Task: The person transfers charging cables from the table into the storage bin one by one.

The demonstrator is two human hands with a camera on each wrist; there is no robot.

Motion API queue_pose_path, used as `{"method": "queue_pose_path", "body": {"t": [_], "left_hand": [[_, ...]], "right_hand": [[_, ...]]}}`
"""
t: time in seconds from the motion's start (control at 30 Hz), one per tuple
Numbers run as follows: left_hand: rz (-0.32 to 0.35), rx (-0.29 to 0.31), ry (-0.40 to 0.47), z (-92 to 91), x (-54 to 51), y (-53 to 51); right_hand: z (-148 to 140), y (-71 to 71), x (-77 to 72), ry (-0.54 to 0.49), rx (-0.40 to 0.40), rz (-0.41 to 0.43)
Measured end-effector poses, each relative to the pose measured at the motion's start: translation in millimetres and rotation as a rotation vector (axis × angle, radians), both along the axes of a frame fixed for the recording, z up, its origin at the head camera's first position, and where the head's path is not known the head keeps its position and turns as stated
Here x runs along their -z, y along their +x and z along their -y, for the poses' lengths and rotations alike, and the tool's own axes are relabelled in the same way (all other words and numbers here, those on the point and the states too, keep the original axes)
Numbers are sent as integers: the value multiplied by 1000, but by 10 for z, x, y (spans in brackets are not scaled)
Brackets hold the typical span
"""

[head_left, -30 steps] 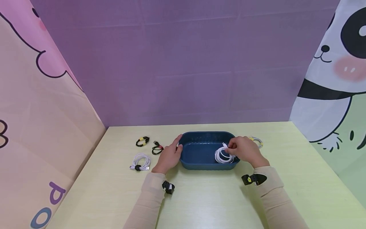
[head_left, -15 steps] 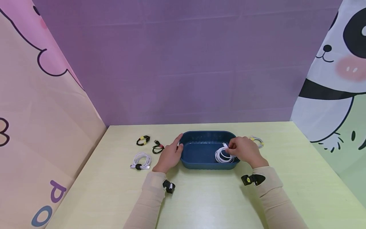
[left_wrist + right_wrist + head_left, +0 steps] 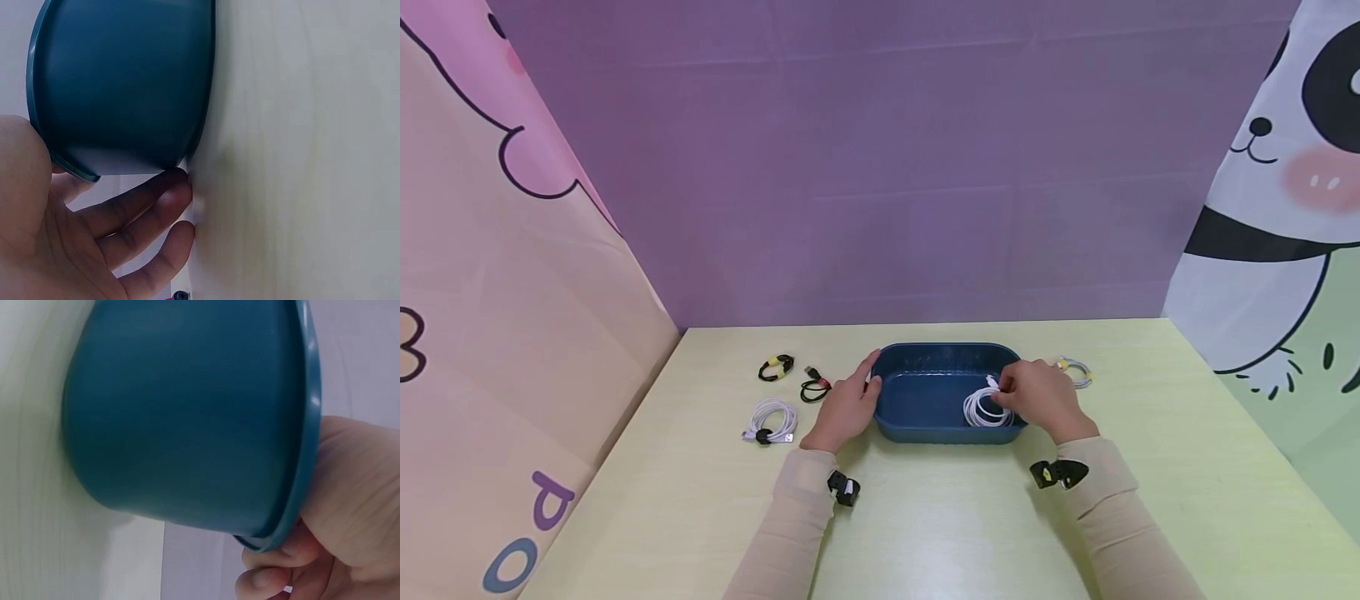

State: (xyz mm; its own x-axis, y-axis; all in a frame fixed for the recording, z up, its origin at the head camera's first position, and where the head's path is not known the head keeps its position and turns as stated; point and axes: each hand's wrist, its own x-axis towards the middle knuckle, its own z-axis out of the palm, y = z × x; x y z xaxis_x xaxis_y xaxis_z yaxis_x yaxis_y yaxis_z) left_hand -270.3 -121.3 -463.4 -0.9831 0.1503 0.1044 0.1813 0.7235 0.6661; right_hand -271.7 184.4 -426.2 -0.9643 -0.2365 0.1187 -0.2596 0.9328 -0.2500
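A dark blue oblong bin (image 3: 917,398) stands on the table in the head view. My left hand (image 3: 844,408) holds its left end, thumb over the rim and the other fingers outside; the left wrist view shows those fingers (image 3: 150,228) loosely bent near the table. My right hand (image 3: 1043,398) reaches over the right end with curled fingers, its thumb and fingertips at a coiled white cable (image 3: 987,410) inside the bin. From the right wrist, the bin wall (image 3: 187,419) hides the cable, and bent fingers (image 3: 265,581) show past the rim.
Left of the bin lie a black cable with yellow ties (image 3: 776,367), a black USB cable with a red tie (image 3: 815,387) and a white cable with a black strap (image 3: 769,422). A pale cable with a yellow tie (image 3: 1077,372) lies behind my right hand. A purple backdrop (image 3: 917,167) rises behind the table.
My right hand and wrist have shifted slightly inward, to the left, over the white cable. The left hand and the bin keep their places.
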Motion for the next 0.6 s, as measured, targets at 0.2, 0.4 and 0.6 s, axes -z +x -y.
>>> {"method": "queue_pose_path", "body": {"t": [0.2,0.4,0.6], "left_hand": [[-1,1,-7,-1,6,-10],[-3,-3,-12,-1,8,-17],[-1,-2,-8,1,18,-11]], "right_hand": [[40,11,12,45,29,25],[71,29,13,84,38,56],[95,60,-3,108,30,59]]}}
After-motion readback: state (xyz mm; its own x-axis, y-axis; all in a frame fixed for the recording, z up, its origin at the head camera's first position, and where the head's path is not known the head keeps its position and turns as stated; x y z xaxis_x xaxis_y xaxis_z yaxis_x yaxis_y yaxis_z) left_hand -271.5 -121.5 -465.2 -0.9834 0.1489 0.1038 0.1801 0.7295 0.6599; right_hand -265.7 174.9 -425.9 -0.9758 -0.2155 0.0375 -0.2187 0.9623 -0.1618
